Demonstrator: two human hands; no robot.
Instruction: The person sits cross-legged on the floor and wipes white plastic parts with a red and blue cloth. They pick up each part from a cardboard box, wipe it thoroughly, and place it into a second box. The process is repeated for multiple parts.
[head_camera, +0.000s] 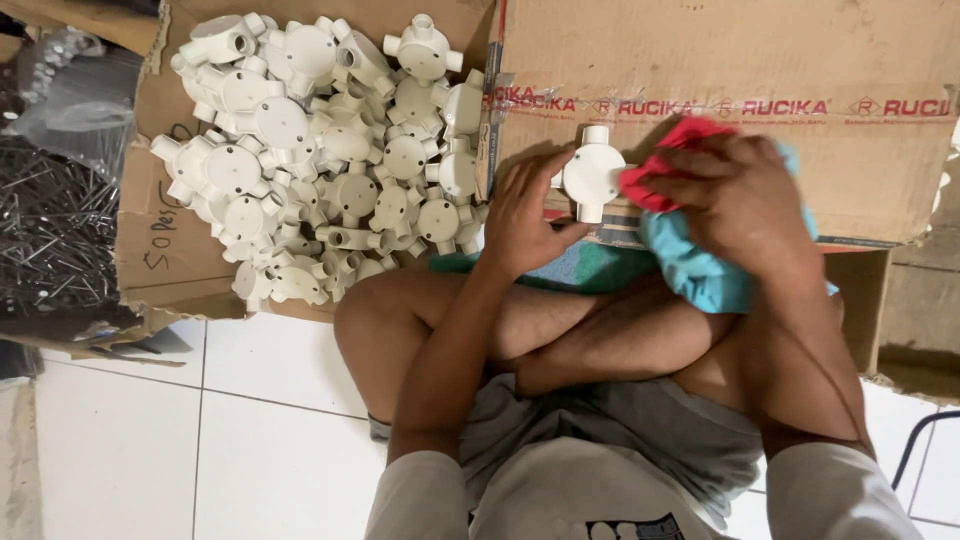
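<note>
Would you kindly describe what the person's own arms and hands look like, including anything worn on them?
Both arms are bare from the short light-grey sleeves down to the wrists. The left hand and right hand wear no gloves, and no watch, ring or bracelet shows. The fingers are uncovered.

cloth (690, 262): largely covered by the right hand (745, 195), full shape not seen | white junction box (592, 175): near side hidden behind left hand (522, 215) fingers | cardboard box (800, 60): cut off at top and right edges | dark wire bundle (50, 230): cut off at left edge, strands too fine to be told apart
</note>
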